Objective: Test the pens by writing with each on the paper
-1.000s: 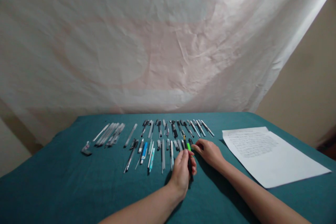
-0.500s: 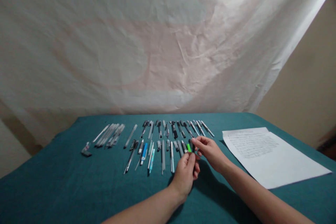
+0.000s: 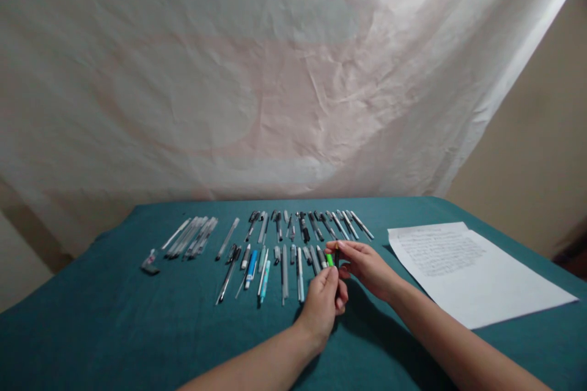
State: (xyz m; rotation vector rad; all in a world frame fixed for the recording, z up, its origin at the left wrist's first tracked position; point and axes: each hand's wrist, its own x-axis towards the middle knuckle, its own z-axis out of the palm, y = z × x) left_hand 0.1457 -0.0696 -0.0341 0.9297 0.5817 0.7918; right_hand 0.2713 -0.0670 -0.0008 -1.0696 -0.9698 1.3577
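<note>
My left hand [image 3: 323, 302] and my right hand [image 3: 364, 266] meet over a teal-covered table [image 3: 114, 330] and both pinch a thin dark pen [image 3: 337, 263] held nearly upright. The left fingers grip its lower part. The right fingertips close on its upper end, where a cap may sit; I cannot tell. Just left of the hands lies a green marker [image 3: 329, 258] in the near row of pens [image 3: 275, 263].
A far row of pens [image 3: 316, 224] and a bundle of clear pens [image 3: 192, 235] lie beyond. A small dark clip-like piece [image 3: 150, 264] sits at the left. A written white sheet [image 3: 468, 269] lies at the right. A creased pale cloth [image 3: 275, 73] hangs behind.
My left hand lifted the dark pen off the cloth and stood it up. My right hand rose from the table and pinched the pen's upper end.
</note>
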